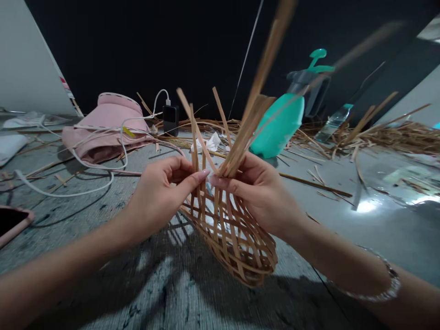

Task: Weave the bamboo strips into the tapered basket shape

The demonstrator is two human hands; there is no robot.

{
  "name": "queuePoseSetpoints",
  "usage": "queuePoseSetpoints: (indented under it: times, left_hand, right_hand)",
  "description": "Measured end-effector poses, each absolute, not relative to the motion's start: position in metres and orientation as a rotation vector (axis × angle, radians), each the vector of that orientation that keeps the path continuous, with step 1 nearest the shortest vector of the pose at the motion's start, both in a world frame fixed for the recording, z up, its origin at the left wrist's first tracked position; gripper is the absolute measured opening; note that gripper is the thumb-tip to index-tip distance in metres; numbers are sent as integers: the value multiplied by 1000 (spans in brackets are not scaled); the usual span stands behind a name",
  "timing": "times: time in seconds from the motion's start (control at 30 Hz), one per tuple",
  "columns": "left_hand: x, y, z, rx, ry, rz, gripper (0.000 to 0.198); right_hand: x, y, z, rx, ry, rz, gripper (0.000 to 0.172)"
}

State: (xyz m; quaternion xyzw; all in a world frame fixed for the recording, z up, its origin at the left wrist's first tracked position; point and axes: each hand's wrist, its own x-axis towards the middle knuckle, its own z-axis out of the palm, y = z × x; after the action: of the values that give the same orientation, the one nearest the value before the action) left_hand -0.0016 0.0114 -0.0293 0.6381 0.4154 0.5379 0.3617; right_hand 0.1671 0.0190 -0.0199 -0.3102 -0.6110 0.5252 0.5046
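A half-woven basket (233, 238) of flat brown strips, with an open lattice body, is held up between my two hands. Loose strip ends stick up from its rim. My left hand (165, 185) pinches thin upright strips at the rim between thumb and fingers. Across from it, my right hand (259, 190) is closed around a bundle of long strips (245, 133) that rises up and to the right, its upper ends blurred. The two thumbs nearly meet at the rim. Behind the bundle, parts of my right fingers are hidden.
Behind stand a teal spray bottle (280, 123), a black power bank (171, 120) with a white cable (99, 190), and a pink visor hat (110, 121). Crumpled tissue (208, 143) lies beyond the basket. A phone (13, 224) is at left; a plastic bottle (333, 123) and piled strips (395, 136) are at right.
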Motion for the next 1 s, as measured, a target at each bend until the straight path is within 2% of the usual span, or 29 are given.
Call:
queuePoseSetpoints:
  times: [0.37, 0.6, 0.73, 1.0]
  left_hand:
    - [-1, 4, -30, 2077, 1150, 1533, 15]
    - [-3, 7, -24, 2175, 1161, 1489, 8]
    - [-2, 6, -19, 2119, 1142, 1457, 5]
    - [-2, 9, -16, 1967, 1056, 1379, 6]
  right_hand:
    - [172, 20, -14, -800, -1449, 1427, 13]
    - [175, 20, -10, -884, -1595, 1270, 7]
    - [173, 17, -10, -810, -1589, 1253, 10]
    - [171, 18, -11, -723, -1461, 1448, 18]
